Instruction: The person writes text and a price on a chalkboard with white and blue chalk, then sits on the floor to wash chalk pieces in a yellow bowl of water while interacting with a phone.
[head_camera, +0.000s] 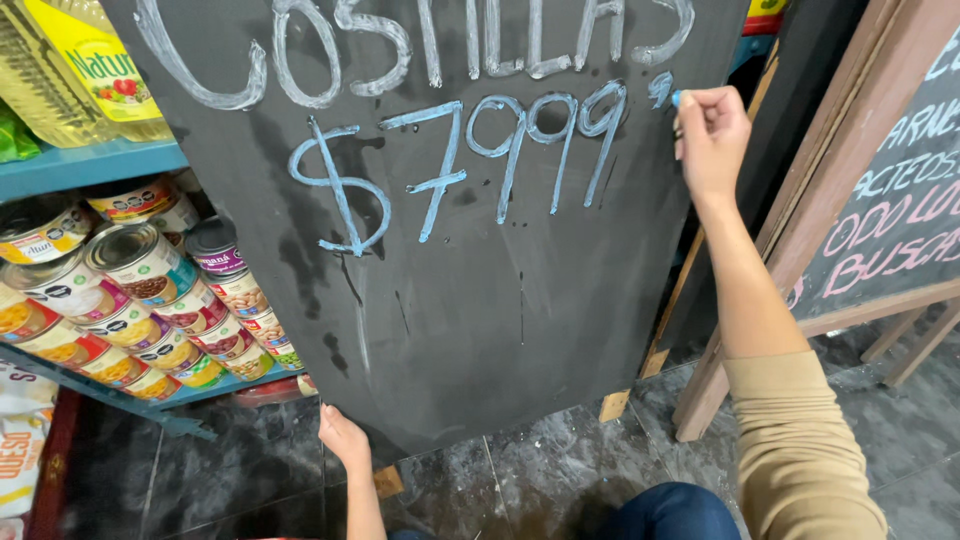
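Note:
A large black chalkboard (470, 300) stands tilted before me, with white and light-blue chalk writing across its top half. My right hand (710, 135) is raised at the board's upper right edge, fingers closed on a small light-blue chalk marker (676, 99) whose tip touches the board by the last written mark. My left hand (343, 437) grips the board's bottom edge from below, near the floor. A tan sleeve covers my right forearm.
Blue shelves (90, 165) on the left hold several tins (140, 265) and yellow oil bottles (80, 60). A wooden-framed chalkboard easel (880, 230) stands at right. Dark tiled floor (540, 480) lies below. A printed sack (20, 440) sits lower left.

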